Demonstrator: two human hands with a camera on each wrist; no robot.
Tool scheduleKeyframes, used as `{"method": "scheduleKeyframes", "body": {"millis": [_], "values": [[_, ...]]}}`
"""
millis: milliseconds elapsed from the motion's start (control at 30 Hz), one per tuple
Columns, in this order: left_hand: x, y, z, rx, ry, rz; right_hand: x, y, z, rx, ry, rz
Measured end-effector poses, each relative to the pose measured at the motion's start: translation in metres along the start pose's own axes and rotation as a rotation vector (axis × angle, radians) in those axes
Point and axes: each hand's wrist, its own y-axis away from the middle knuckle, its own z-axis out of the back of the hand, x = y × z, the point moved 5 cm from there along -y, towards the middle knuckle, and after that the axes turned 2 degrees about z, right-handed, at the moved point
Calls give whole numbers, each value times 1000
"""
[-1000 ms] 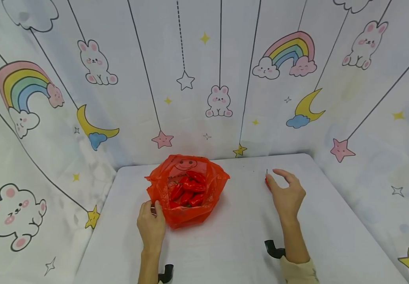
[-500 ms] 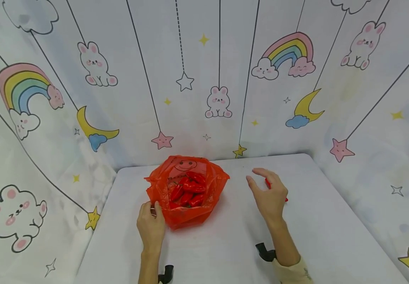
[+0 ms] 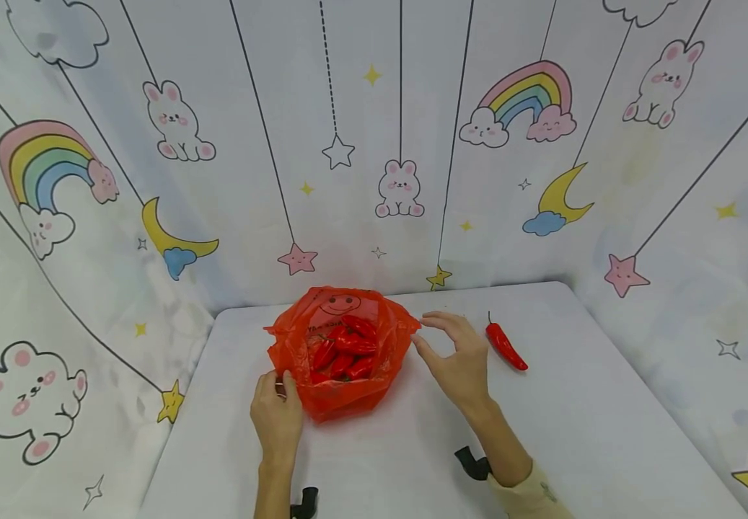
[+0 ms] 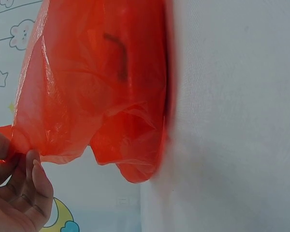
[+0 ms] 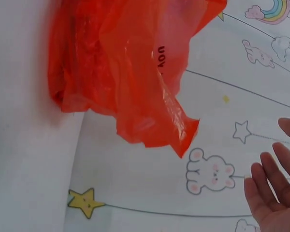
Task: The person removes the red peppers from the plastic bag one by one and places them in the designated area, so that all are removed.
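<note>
Cloth wall (image 3: 250, 180) w/ rabbits, stars, rainbows & moons wraps L, back & R of white table (image 3: 399, 468); table's back edge runs close behind bag (image 3: 348, 404). L hand (image 3: 276, 414) pinches near-L rim of that red plastic bag, thumb vs fingers. Bag sits a bit L of ctr, mouth open, pile of chilies (image 3: 348, 346) inside. R of it: R hand (image 3: 463, 360), thumb & fingers spread, tips near bag's R corner; R wrist cam shows a gap btwn them. Lone pepper (image 3: 507, 349), red, lies on table just R of R hand, stem toward back. Open tabletop in front of bag & from lone pepper out to R edge. Vs 1 s ago: R hand moved L, from lone pepper to bag; pepper was mostly hidden, now in full view. L hand & bag approx same.
</note>
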Motion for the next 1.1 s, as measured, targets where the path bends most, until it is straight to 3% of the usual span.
{"method": "scheduleKeyframes", "body": {"millis": [367, 700, 1100], "values": [[1, 1, -1, 2, -5, 1, 13, 8, -36, 161, -72, 97], [1, 2, -1, -7, 0, -9, 15, 21, -72, 295, -6, 182], [0, 2, 1, -11, 1, -14, -1, 29, -103, 413, 53, 95]]}}
